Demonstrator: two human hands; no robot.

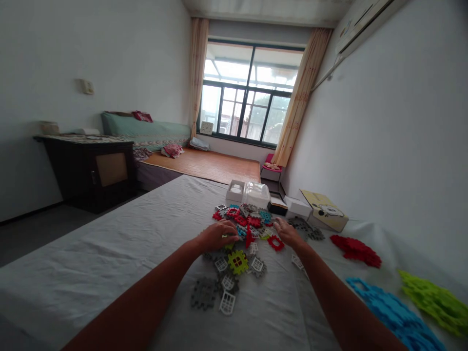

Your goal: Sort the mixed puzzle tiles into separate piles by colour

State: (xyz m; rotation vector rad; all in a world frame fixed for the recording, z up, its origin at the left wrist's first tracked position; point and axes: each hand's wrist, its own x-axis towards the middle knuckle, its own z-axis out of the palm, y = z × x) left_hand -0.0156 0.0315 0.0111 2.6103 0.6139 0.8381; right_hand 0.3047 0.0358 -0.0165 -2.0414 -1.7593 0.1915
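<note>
A mixed pile of interlocking plastic puzzle pieces (252, 222) in red, blue, grey, white and yellow-green lies on the cloth-covered table. My left hand (221, 234) rests over the pile's left side, fingers loosely bent and apart, touching the pieces. At the pile's right edge is my right hand (287, 233), fingers reaching inward with no piece visible in them. Between the hands lie a red piece with a hole (275, 243) and an upright-looking red piece (249, 236). Nearer to me are a yellow-green piece (237, 262), a dark grey piece (203, 293) and a white window-like piece (227, 303).
Sorted stacks lie to the right: grey pieces (307, 229), red pieces (355, 250), blue pieces (395, 312) and yellow-green pieces (435, 302). Behind the pile stand a clear plastic box (256, 194), a white box (235, 190) and a yellow box (325, 209).
</note>
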